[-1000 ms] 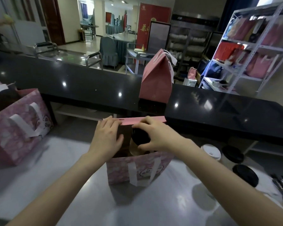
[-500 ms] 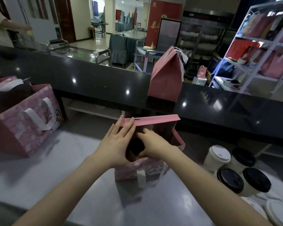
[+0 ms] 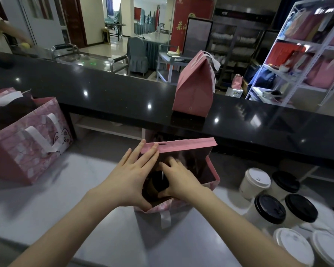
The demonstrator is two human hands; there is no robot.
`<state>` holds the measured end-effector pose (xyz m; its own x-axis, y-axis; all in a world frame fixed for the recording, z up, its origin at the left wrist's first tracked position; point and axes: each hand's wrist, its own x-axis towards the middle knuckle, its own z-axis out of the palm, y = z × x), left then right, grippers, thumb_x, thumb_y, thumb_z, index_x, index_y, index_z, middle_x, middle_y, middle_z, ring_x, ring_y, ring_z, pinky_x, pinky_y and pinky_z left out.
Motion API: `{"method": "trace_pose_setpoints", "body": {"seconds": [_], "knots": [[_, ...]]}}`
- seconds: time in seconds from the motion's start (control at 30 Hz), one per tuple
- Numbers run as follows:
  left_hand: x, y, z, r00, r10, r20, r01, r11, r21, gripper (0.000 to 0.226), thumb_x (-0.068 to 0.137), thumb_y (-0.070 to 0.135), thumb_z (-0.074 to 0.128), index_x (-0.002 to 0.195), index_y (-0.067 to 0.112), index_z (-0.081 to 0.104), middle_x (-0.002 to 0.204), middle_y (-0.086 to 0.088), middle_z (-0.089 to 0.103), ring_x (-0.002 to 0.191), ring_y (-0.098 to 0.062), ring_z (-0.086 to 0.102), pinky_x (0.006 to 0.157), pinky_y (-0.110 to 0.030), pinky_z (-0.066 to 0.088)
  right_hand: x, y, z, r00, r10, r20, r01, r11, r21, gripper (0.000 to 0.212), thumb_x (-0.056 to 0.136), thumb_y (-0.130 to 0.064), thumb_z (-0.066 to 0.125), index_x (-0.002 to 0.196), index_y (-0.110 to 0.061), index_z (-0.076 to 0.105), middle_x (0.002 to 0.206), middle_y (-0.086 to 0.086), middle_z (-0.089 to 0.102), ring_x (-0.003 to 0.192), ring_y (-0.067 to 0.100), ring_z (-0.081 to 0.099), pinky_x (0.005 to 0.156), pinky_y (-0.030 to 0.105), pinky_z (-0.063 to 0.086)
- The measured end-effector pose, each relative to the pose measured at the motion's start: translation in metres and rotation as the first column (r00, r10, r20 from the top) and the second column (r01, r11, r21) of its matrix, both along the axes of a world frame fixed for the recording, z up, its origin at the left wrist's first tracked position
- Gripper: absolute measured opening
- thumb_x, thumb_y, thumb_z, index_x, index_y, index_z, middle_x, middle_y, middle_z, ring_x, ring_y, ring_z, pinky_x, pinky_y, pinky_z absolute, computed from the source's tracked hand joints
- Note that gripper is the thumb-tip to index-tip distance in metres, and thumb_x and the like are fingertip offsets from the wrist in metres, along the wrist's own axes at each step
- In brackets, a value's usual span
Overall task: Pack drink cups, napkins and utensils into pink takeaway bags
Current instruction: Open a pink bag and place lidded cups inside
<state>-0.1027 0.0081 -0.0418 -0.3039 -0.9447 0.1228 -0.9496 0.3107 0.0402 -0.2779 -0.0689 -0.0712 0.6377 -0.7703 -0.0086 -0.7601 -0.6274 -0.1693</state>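
Your left hand [image 3: 127, 180] lies flat, fingers straight, against the left edge of the open pink bag [image 3: 191, 144], its fingertips reaching the folded back rim. Your right hand [image 3: 178, 182] is down inside the bag's mouth, fingers and thumb curled round the dark lid of a cup [image 3: 158, 183] that sits low in the bag, between your two palms. The bag stands on the grey tabletop [image 3: 108, 224]. More lidded cups [image 3: 269, 209] stand near its right side.

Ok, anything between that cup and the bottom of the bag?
Nothing visible. The left hand spreads the bag open and the right hand grips the cup inside its mouth; the bottom is hidden.
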Motion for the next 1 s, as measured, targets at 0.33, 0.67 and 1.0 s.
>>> {"method": "trace_pose_setpoints", "body": {"seconds": [0.33,0.67,1.0], "knots": [[0.007,-0.005,0.002,1.000,0.009,0.021,-0.010,1.000,0.021,0.138,0.055,0.077,0.063,0.150,0.023,-0.021,0.156,0.013,-0.029,0.136,-0.014,-0.042,0.116,-0.040,-0.013,0.028,-0.004,-0.021,0.996,0.065,-0.054,-0.068,0.996,-0.053,0.072,0.075,-0.031,0.076,0.136,-0.028,0.038,0.146,0.012,0.027,0.128,0.037,0.034,0.088,0.048,0.051],[0.006,-0.025,0.005,0.999,-0.031,-0.013,0.031,0.998,0.057,0.138,0.055,0.075,0.066,0.148,0.026,-0.023,0.149,0.017,-0.038,0.133,-0.012,-0.045,0.109,-0.036,-0.022,0.021,-0.003,-0.038,0.960,0.242,-0.139,-0.260,0.957,-0.129,0.057,0.087,-0.032,0.065,0.138,-0.029,0.041,0.142,0.006,0.031,0.126,0.029,0.035,0.098,0.045,0.046],[0.019,-0.054,0.003,0.997,-0.027,-0.069,0.036,0.991,0.131,0.136,0.055,0.082,0.061,0.150,0.027,-0.019,0.152,0.016,-0.033,0.133,-0.010,-0.045,0.108,-0.034,-0.025,0.001,-0.018,0.013,0.997,0.080,0.003,-0.080,0.987,0.141,0.056,0.087,-0.043,0.062,0.138,-0.030,0.044,0.129,-0.002,0.050,0.113,0.019,0.053,0.095,0.039,0.049]]}}
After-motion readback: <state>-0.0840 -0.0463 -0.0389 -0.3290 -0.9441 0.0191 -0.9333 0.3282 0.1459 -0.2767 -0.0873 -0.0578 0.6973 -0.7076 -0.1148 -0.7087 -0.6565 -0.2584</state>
